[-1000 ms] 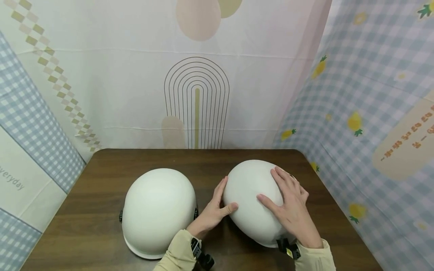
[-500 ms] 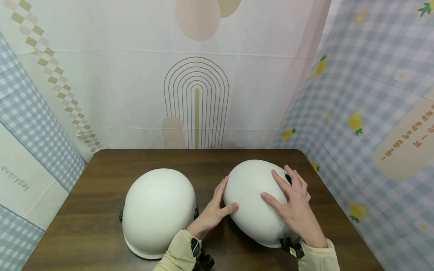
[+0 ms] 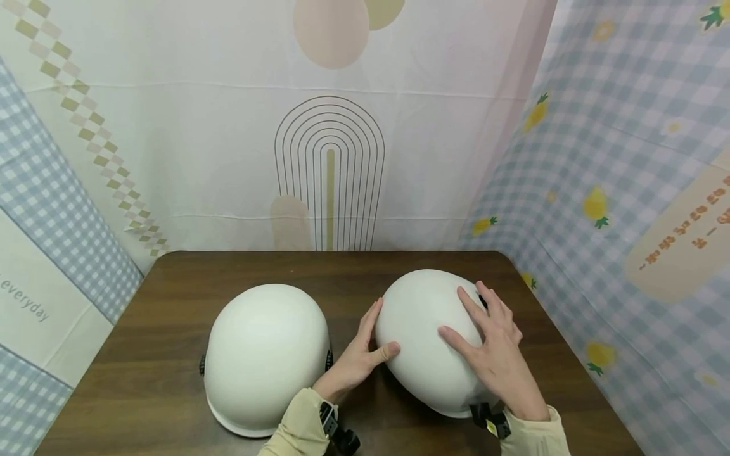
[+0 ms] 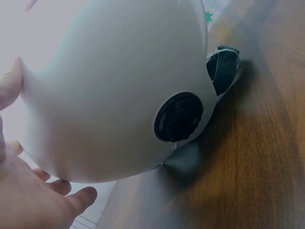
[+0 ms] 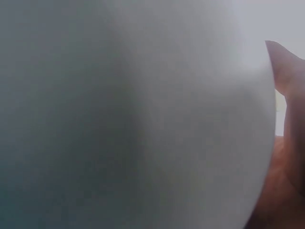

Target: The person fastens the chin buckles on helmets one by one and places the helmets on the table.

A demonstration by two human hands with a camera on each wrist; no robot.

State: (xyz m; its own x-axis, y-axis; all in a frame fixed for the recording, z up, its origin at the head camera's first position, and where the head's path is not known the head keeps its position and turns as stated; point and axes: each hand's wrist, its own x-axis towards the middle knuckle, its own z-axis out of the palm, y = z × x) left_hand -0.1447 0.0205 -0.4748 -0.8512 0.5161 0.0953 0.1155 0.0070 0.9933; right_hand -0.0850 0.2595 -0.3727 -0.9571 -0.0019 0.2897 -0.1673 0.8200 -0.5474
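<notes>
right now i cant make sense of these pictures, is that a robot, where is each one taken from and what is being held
No robot: these are a person's bare left hand and right hand. The wide picture comes from a head camera looking forward and down; the other two from cameras worn on the wrists. On the brown table are two white helmets: the left helmet and, apart from it, the right helmet, which both hands touch. The left wrist view shows its round black part and dark strap; the right one is mostly blurred shell.
</notes>
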